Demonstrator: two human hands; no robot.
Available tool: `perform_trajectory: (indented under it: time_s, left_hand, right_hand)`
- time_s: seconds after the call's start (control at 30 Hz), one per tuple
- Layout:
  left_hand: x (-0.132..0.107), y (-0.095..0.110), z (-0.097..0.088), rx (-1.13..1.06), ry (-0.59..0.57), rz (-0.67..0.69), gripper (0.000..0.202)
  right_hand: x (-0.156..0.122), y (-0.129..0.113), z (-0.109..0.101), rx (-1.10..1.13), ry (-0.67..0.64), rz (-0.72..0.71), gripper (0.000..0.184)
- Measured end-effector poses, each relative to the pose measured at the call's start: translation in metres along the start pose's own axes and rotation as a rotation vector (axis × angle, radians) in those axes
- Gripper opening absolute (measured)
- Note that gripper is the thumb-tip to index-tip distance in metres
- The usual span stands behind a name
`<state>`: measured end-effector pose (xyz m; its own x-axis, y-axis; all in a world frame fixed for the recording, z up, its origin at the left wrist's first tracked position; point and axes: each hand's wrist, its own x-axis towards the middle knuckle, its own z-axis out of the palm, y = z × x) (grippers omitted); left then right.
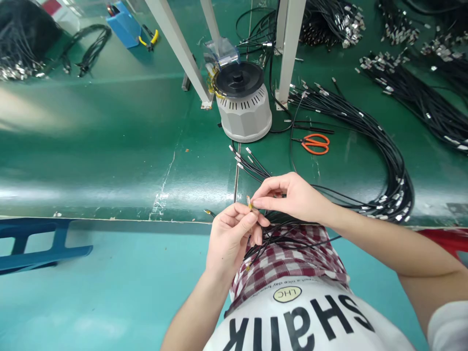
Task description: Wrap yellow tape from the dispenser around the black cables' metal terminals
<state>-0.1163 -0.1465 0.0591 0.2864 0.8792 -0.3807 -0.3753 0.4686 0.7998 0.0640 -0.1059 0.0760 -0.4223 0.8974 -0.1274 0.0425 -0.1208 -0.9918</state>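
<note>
My left hand (232, 236) is closed around a bunch of thin black cables (278, 234) that lies across my lap at the table's near edge. Its thumb and forefinger pinch one cable end with a small metal tip (249, 203). My right hand (292, 195) meets it from the right, fingers pinched on the same tip, which has a bit of yellow on it. More cable ends (243, 161) fan out on the green table (127, 146) just beyond my hands.
A grey round machine with a black lid (243, 105) stands behind the hands, between white frame legs (288, 48). Orange scissors (314, 144) lie to its right. Large bundles of black cables (395, 161) cover the right side. A blue box (124, 24) and yellow pliers (149, 39) sit far left.
</note>
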Motion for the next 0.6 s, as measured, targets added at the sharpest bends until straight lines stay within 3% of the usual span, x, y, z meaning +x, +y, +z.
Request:
perform_trajectory:
  time_s: [0.33, 0.6]
  left_hand:
    - [0.0, -0.005, -0.001, -0.005, -0.028, 0.04, 0.022]
    - [-0.005, -0.006, 0.001, 0.125, 0.068, 0.118, 0.022]
  right_hand:
    - [0.006, 0.006, 0.002, 0.031, -0.016, 0.005, 0.024]
    - [-0.002, -0.007, 0.009, -0.154, 0.077, -0.086, 0.013]
